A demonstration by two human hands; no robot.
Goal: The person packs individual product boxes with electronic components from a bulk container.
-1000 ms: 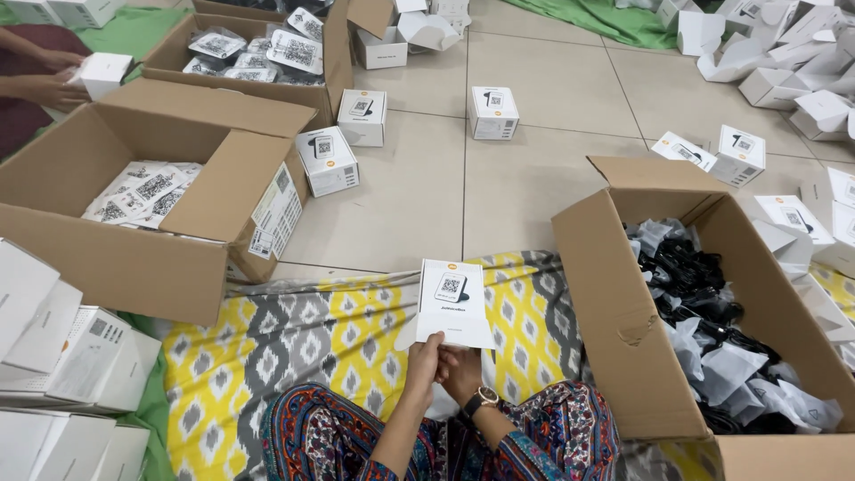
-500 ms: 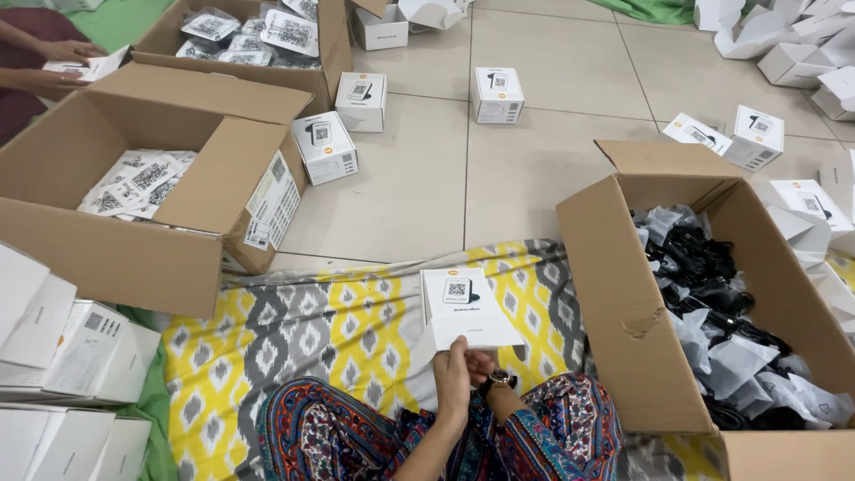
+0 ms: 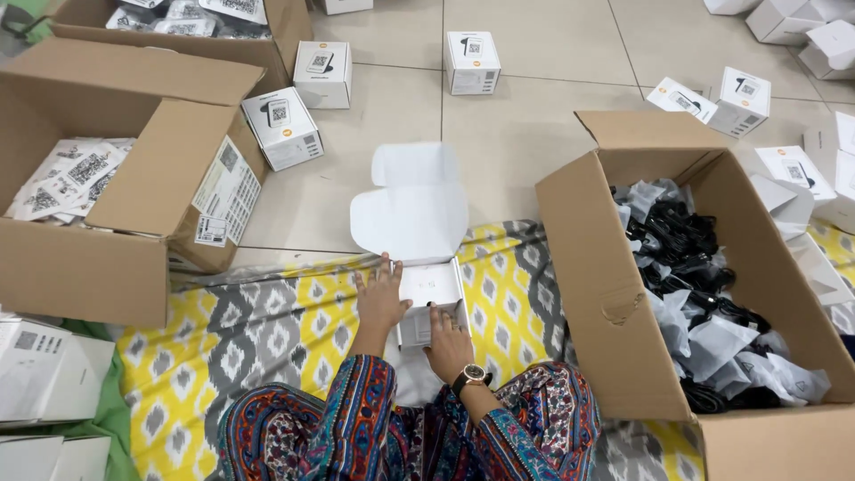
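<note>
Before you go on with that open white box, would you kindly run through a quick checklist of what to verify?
1. Lid of the small white box fully open: ok, the flap stands up and back.
2. Left hand steadying the box: ok, it rests on its left edge.
3. Right hand on the box: ok, at the near right corner.
4. Contents seated inside: cannot tell, only a white surface shows.
5. Large carton of black cables beside the right hand: ok, open.
6. Patterned mat under the box lying flat: ok.
</note>
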